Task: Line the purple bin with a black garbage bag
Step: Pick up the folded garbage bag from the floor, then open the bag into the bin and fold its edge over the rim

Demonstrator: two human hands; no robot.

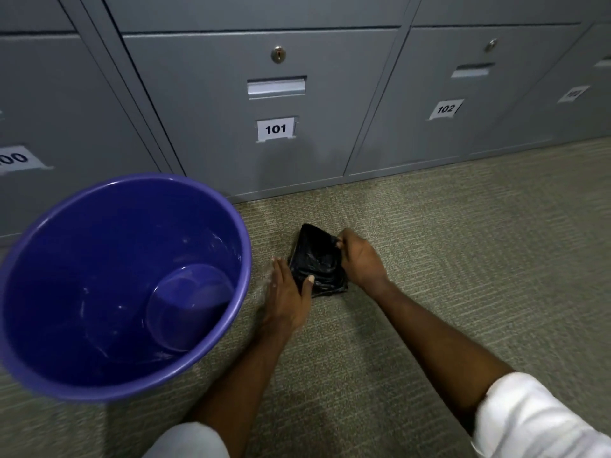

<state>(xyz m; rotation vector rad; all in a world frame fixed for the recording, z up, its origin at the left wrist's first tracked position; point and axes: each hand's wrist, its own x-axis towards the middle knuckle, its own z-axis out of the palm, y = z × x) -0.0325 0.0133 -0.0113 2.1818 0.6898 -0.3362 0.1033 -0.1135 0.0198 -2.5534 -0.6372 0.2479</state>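
Observation:
The purple bin (43, 246) stands upright on the carpet at the left, with nothing inside it. A folded black garbage bag (315, 256) lies on the carpet just right of the bin. My left hand (286, 299) rests on the bag's near left edge, thumb pressed on top. My right hand (360, 259) pinches the bag's far right corner between fingers and thumb. Both hands hide part of the bag.
Grey metal lockers (215, 127) labelled 101 (275, 129) and 102 (445, 109) run along the back, close behind the bin and bag. Beige carpet (463, 242) spreads to the right and toward me.

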